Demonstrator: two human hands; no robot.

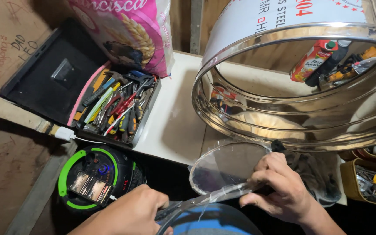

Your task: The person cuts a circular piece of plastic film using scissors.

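We look down on a white surface (170, 126) carrying a big shiny steel ring (292, 117) and a tray of tools (118, 109). Just below the ring, our right hand (279, 189) curls its fingers (262, 178) tight around a clear plastic sheet (227, 167). Our left hand (131, 215) grips scissors (192, 203), fingers closed in the handles, blades meeting the sheet's lower edge.

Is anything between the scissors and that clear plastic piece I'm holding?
Nothing visible. The left hand grips the scissors, whose blades already meet the edge of the clear plastic piece, which the right hand holds right at the blades.
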